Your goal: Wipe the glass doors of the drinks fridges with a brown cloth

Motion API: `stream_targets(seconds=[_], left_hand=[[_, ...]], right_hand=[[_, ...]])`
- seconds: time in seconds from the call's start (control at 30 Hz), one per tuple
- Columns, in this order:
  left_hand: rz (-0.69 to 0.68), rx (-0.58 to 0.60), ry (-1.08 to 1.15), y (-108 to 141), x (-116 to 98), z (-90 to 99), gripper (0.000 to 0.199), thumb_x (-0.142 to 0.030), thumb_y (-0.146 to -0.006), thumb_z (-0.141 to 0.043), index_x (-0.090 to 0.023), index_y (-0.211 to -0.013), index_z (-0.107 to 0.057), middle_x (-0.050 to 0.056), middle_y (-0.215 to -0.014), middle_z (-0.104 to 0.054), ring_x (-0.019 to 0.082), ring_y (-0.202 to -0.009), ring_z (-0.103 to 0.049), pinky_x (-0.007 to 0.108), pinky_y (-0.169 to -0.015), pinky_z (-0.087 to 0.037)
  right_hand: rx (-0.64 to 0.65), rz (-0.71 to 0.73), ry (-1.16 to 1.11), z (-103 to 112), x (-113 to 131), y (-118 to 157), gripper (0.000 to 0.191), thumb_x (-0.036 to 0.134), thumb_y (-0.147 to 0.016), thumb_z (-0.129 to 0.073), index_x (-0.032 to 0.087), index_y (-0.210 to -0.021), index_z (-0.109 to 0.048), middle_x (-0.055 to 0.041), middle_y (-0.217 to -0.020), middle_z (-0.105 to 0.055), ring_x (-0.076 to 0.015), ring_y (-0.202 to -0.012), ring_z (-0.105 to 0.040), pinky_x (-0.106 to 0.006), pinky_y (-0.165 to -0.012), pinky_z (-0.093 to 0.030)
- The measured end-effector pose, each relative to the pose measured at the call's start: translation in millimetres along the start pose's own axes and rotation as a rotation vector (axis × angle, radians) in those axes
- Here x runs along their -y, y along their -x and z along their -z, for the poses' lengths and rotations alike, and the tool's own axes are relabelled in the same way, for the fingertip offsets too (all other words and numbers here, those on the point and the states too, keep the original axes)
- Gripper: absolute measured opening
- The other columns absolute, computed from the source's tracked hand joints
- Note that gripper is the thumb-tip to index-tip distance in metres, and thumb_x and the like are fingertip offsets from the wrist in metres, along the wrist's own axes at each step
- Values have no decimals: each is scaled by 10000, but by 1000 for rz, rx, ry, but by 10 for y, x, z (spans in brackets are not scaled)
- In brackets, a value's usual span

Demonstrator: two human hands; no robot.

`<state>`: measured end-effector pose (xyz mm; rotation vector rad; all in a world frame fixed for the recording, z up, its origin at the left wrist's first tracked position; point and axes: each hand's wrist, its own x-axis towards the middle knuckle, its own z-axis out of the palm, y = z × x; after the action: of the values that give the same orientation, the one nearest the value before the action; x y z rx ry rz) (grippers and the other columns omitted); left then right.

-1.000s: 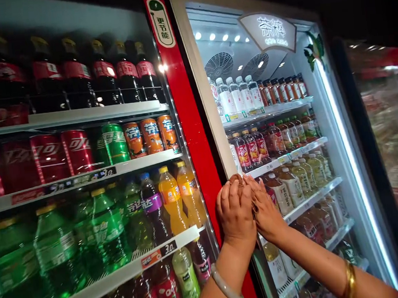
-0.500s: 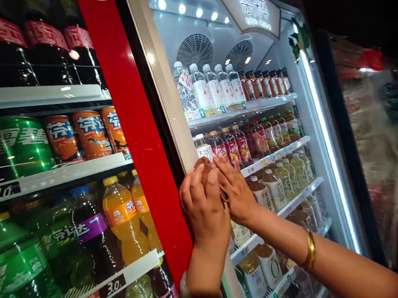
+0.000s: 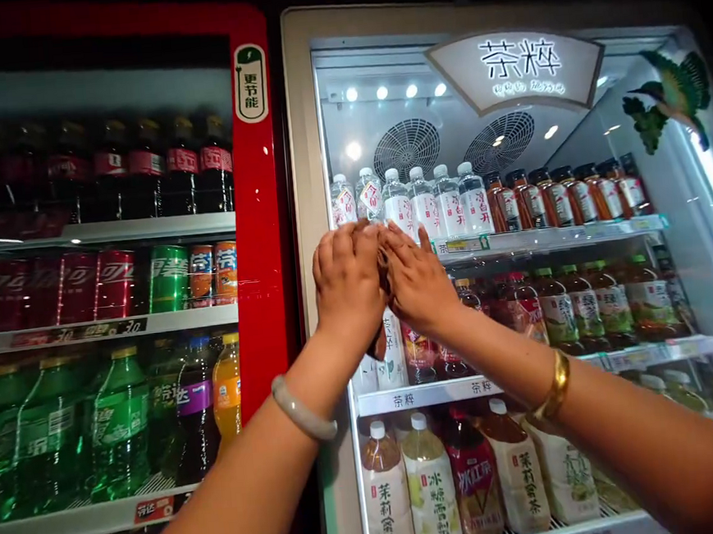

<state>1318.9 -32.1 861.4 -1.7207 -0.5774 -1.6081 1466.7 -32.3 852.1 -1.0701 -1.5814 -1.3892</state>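
Observation:
A brown cloth (image 3: 384, 271) is bunched between my two hands at the left edge of the white-lit drinks fridge (image 3: 308, 180). My left hand (image 3: 349, 288), a pale bangle on its wrist, presses the cloth with fingers bent over it. Beside it, my right hand (image 3: 419, 282), with a gold bangle, grips the cloth's right side, its fingers lying over the glass. Most of the cloth is hidden beneath the hands; a dark corner hangs below them. Clear water bottles (image 3: 424, 200) stand on the shelf behind the glass.
To the left stands a red-framed fridge (image 3: 259, 192) holding green soda bottles (image 3: 117, 421), cans and cola. Inside the white-lit fridge are amber bottles (image 3: 564, 197) and tea bottles (image 3: 519, 472) on lower shelves. A lit sign (image 3: 517, 69) and a bird decoration (image 3: 673, 94) are near its top.
Both hands, with the cloth, have moved up along the fridge's left edge, from tea-bottle level to the water-bottle shelf. The view has levelled and shows more of both fridges' tops.

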Motion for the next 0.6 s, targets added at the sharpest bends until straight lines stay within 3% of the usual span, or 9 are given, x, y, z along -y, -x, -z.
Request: stream_targets(seconds=[0.1,0.17,0.3,0.43,0.6], left_hand=[[0,26,26,-507,-8,-83,435,-143,-959,-571,-207,-1388,-609,153,-1477,-574,344,-1390,-494,509,-1230,-379],[15,35,54,-742,-70,-169,402,-171,-975,-557,-210,-1372,-613,146,-1458,-579,334,-1373,-505,487,-1222,-385],[10,10,122,-848,-156,-298,384,-181,-988,-530,-207,-1363,-607,137,-1456,-574,323,-1377,-493,464,-1230,-371],[12,12,246,-777,-51,-352,437,-174,-966,-565,-214,-1401,-570,131,-1522,-542,311,-1457,-450,456,-1280,-313],[-5,51,376,-896,182,-434,569,-205,-939,-609,-254,-1495,-497,126,-1640,-459,300,-1569,-356,533,-1321,-235]], right_hand=[[-3,-51,-33,95,-263,-427,673,236,-982,-359,166,-1649,-298,-87,-1727,-300,-252,-1635,-207,-580,-1368,-46],[-45,-103,-61,151,-456,-568,696,238,-962,-367,162,-1649,-289,-93,-1730,-294,-253,-1636,-207,-575,-1366,-47],[-223,-180,-223,218,-652,-521,690,248,-975,-288,161,-1657,-229,-103,-1728,-297,-180,-1622,-244,-452,-1364,-190],[-272,20,-292,207,-414,-436,644,358,-1034,-226,231,-1664,-182,-58,-1728,-304,-157,-1616,-256,-419,-1328,-299],[-286,2,-118,95,-95,-548,678,470,-1061,-122,207,-1681,-47,-92,-1765,-176,-144,-1654,-86,-462,-1338,-256]])
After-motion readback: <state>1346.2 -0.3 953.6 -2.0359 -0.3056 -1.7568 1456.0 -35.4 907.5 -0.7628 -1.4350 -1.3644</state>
